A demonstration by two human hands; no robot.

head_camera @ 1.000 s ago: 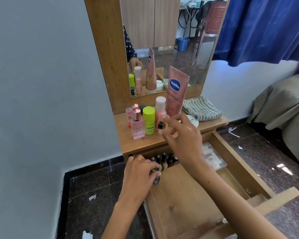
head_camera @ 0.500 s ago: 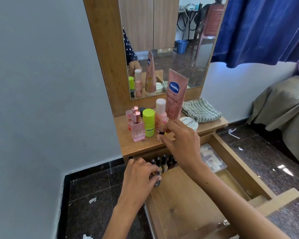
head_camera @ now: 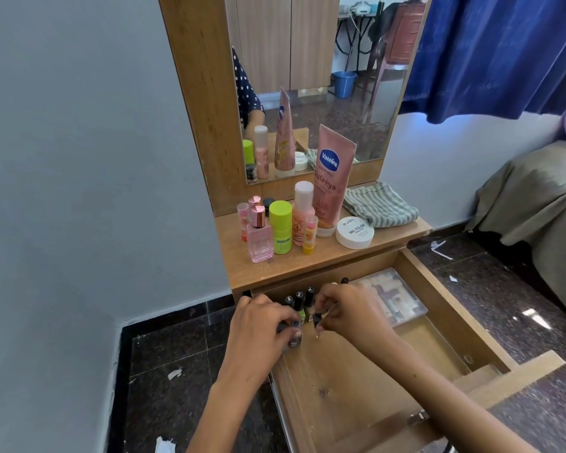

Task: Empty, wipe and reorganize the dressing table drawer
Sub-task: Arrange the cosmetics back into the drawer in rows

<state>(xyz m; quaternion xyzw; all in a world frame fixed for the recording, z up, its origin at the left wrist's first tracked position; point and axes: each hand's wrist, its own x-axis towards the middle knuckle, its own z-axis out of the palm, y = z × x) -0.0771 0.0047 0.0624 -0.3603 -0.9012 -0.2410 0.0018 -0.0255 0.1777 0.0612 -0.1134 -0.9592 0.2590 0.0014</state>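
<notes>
The wooden drawer (head_camera: 356, 380) of the dressing table is pulled out toward me. A row of dark-capped nail polish bottles (head_camera: 299, 300) stands in its back left corner. My left hand (head_camera: 258, 325) rests there, fingers curled around a nail polish bottle (head_camera: 295, 339). My right hand (head_camera: 350, 312) is right beside it, pinching a small dark-capped bottle (head_camera: 316, 320) just above the drawer floor. A clear plastic box (head_camera: 396, 299) of small items sits at the drawer's back right.
The tabletop (head_camera: 307, 266) carries a pink perfume bottle (head_camera: 260, 240), a green-capped bottle (head_camera: 281, 230), a Vaseline tube (head_camera: 332, 178), a white nail polish remover jar (head_camera: 354, 232) and a striped cloth (head_camera: 379, 204). A mirror stands behind them. A covered bed (head_camera: 536, 197) is at the right.
My right hand took a small bottle off the tabletop and came down with it into the drawer's back left corner. My left hand stayed at the bottles there.
</notes>
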